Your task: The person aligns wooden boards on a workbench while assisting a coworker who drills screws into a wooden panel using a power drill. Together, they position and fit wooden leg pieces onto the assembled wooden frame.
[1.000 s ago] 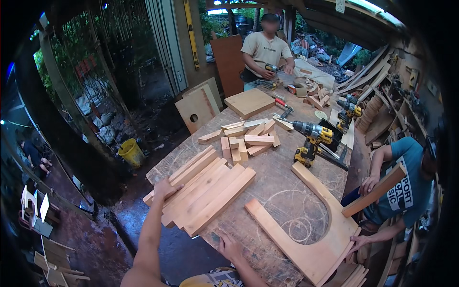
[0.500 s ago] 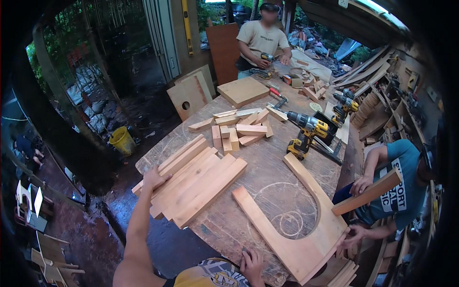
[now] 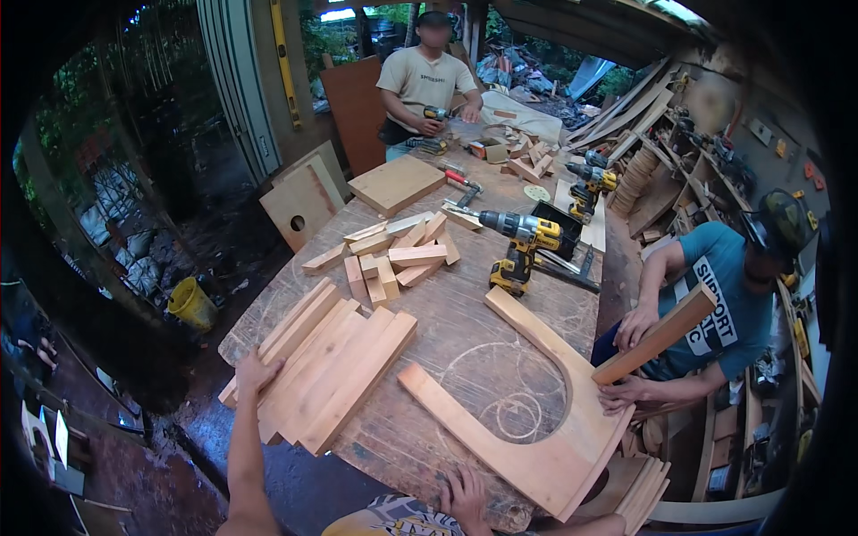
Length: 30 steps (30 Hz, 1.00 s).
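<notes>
At the table's near left edge, my left hand is closed over the end of a long wooden strip. That strip lies along the outer side of several light planks set side by side. My right hand rests at the near edge of the table, fingers apart, holding nothing. To its right lies a U-shaped wooden piece. A co-worker in a teal shirt holds a short board tilted up at the curved end of that piece, one hand on the board and the other low at its base.
Short wood blocks lie heaped mid-table, near a thick square panel. A yellow-black drill stands to their right, another drill beyond. Across the table, a second person holds a drill. A yellow bucket sits on the floor.
The view has swung right, so the table appears further left. My right hand's fingers have spread from a curled pose. The co-worker's lower hand has moved up to the board's base.
</notes>
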Each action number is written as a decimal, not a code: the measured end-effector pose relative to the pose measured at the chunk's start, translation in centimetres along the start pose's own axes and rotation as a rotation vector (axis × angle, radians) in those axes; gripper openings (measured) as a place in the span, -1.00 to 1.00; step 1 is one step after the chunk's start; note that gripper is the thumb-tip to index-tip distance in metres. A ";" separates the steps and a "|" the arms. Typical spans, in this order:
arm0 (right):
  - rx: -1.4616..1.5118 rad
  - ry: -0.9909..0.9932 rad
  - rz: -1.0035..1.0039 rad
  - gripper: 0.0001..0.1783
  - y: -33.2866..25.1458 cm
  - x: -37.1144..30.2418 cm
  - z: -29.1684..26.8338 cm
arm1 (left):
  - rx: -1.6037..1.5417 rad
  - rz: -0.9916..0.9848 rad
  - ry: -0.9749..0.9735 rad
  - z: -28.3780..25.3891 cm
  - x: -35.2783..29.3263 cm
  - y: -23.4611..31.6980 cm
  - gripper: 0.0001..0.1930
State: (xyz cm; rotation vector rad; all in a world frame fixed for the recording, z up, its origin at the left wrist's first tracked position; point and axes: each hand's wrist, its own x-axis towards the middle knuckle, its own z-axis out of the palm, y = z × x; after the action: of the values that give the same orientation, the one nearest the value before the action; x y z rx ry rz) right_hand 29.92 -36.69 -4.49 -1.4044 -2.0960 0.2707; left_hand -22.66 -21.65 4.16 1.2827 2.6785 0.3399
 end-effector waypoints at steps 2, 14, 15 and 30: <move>0.015 0.007 -0.012 -0.60 0.1 0.3 0.3 | -0.012 0.008 0.034 -0.3 -0.2 0.1 -0.05; 0.014 -0.007 0.009 -0.61 -0.3 0.6 -0.1 | -0.050 -0.027 0.028 -0.3 -0.3 0.3 -0.07; 0.014 -0.006 0.009 -0.61 -0.4 0.6 -0.2 | -0.039 -0.026 0.025 -0.2 -0.2 0.3 -0.06; 0.030 -0.003 0.019 -0.63 -0.7 0.5 -0.1 | -0.015 0.008 0.045 0.5 0.3 -0.7 -0.05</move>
State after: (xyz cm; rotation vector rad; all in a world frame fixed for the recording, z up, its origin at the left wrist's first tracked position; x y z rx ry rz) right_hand 29.30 -36.56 -3.92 -1.4080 -2.0734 0.3110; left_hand -23.25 -21.77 3.51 1.2976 2.7027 0.3939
